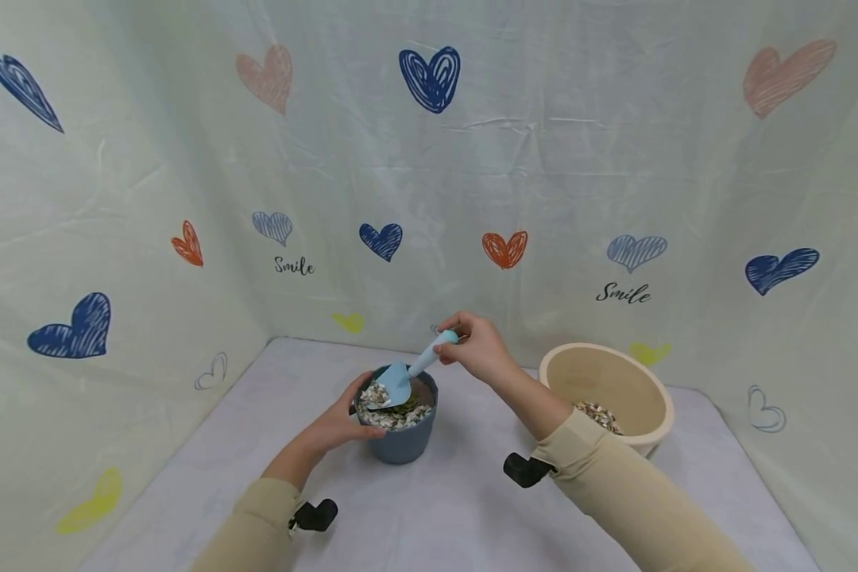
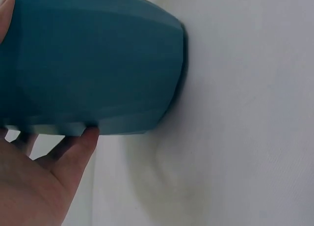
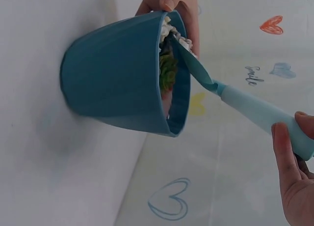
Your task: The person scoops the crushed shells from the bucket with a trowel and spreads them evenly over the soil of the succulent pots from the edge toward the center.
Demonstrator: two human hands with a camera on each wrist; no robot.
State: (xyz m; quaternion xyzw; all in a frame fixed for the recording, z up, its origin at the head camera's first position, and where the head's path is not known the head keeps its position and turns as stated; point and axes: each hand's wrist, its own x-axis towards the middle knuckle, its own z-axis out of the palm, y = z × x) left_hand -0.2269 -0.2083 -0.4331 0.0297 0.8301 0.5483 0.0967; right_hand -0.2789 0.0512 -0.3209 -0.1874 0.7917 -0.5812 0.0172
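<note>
A blue flower pot (image 1: 400,445) stands upright on the table, with pale pebbles and a small green succulent (image 3: 168,72) inside. My left hand (image 1: 341,421) grips the pot from the left, thumb at the near rim; in the left wrist view its fingers (image 2: 81,152) touch the pot's side. Over the pot's mouth, a light blue trowel (image 1: 395,384) slants down to the left with pebbles (image 1: 375,395) at its blade. The end of its handle is pinched by my right hand (image 1: 477,348), raised to the pot's upper right. Part of the succulent is hidden behind the blade.
A larger cream pot (image 1: 604,361) stands at the right, behind my right forearm, with mixed pebbles (image 1: 599,416) in it. A white cloth (image 1: 465,508) covers the table. Hanging fabric (image 1: 457,183) printed with hearts closes off the back and sides.
</note>
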